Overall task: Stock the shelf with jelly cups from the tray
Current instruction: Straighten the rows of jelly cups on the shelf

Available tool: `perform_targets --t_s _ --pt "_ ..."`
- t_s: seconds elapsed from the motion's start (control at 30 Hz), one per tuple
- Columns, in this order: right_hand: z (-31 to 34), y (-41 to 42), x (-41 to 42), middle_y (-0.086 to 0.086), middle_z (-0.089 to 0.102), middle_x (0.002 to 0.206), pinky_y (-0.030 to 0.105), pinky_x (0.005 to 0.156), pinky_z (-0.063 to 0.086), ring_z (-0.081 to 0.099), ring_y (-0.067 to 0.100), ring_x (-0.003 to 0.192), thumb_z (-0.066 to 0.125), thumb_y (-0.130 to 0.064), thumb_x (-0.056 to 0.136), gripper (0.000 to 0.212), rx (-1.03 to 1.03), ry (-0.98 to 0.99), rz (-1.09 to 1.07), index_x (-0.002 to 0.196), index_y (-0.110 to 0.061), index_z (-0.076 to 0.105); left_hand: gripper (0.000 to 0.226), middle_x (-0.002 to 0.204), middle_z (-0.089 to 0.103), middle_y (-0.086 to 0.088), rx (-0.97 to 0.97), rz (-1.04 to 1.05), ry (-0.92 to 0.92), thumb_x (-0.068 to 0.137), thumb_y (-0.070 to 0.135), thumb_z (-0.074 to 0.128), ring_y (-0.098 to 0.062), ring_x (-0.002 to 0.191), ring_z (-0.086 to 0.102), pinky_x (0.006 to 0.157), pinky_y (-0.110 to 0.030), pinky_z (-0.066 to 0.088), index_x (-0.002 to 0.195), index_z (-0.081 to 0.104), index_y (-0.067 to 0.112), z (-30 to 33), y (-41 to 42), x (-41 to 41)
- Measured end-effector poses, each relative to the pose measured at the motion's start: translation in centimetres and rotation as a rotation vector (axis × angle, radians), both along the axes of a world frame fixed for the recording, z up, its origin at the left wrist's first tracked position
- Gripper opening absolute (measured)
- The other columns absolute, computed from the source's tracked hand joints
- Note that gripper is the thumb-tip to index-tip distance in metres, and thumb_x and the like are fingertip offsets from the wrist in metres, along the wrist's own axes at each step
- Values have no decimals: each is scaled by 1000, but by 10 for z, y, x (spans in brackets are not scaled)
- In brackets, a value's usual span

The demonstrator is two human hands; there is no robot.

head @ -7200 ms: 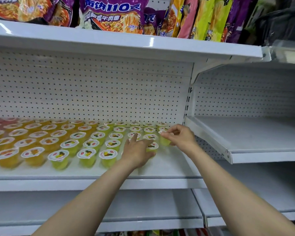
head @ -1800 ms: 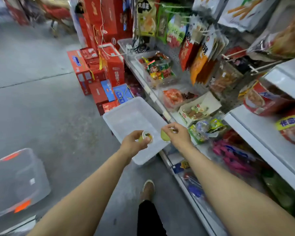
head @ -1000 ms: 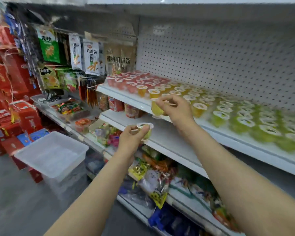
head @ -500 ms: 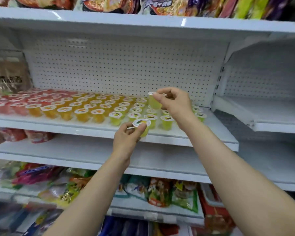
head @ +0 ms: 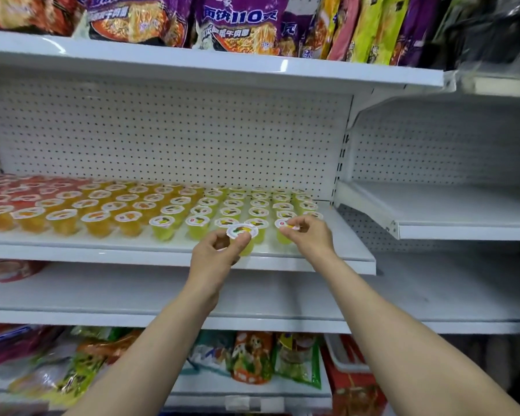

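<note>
Rows of jelly cups [head: 162,226] fill the white middle shelf [head: 351,253], red at the far left, orange in the middle, yellow-green at the right. My left hand [head: 213,259] grips a yellow-green jelly cup [head: 243,235] by its side, just above the shelf's front edge. My right hand [head: 309,235] pinches another yellow-green cup [head: 284,232] by the lid rim at the front right of the rows, low on the shelf. The tray is out of view.
Noodle packets [head: 237,22] line the top shelf. A bare white shelf [head: 433,217] sits to the right, set slightly higher. Below is another white shelf [head: 102,295], then snack bags [head: 249,358] and a red box [head: 354,382].
I turned from the tray on the floor back to the shelf with one cup in each hand. Over the last half second both hands lowered toward the front right of the rows.
</note>
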State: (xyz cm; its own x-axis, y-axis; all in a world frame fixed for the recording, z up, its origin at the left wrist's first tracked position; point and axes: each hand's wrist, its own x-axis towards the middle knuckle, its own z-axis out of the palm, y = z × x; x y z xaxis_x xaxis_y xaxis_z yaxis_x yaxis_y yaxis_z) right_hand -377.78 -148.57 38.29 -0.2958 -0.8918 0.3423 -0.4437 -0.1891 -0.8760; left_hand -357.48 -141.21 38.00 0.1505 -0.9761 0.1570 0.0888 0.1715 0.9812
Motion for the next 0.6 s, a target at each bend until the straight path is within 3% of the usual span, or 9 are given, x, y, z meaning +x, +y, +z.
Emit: perform_targets --t_s 0.13,0.23,0.47,0.6 --pt "-7 -9 0 -6 68 91 22 75 46 58 9 79 85 -26 75 20 48 12 -1 90 -20 73 59 87 61 -1 3 -7 -36 65 55 79 -17 75 62 87 -43 55 103 66 11 0 -3 -3" --pt "-10 -13 -4 -5 67 93 19 70 37 57 11 82 80 -23 80 16 72 57 -3 94 -19 73 48 81 61 2 1 6 -67 71 50 79 -17 74 61 87 -43 55 97 66 11 0 -5 -5" --pt "-7 -20 -17 -4 66 103 20 79 38 58 14 95 75 -26 85 11 122 89 7 95 -24 70 36 79 61 7 -12 15 -90 76 46 79 -19 83 62 89 -43 54 92 67 15 2 -9 -16" --pt "-1 -13 -22 -8 61 107 22 83 39 53 10 100 76 -34 86 27 89 120 25 108 -21 69 29 80 64 8 -22 -25 -67 80 39 77 -17 82 63 87 -38 55 95 69 16 6 -7 -32"
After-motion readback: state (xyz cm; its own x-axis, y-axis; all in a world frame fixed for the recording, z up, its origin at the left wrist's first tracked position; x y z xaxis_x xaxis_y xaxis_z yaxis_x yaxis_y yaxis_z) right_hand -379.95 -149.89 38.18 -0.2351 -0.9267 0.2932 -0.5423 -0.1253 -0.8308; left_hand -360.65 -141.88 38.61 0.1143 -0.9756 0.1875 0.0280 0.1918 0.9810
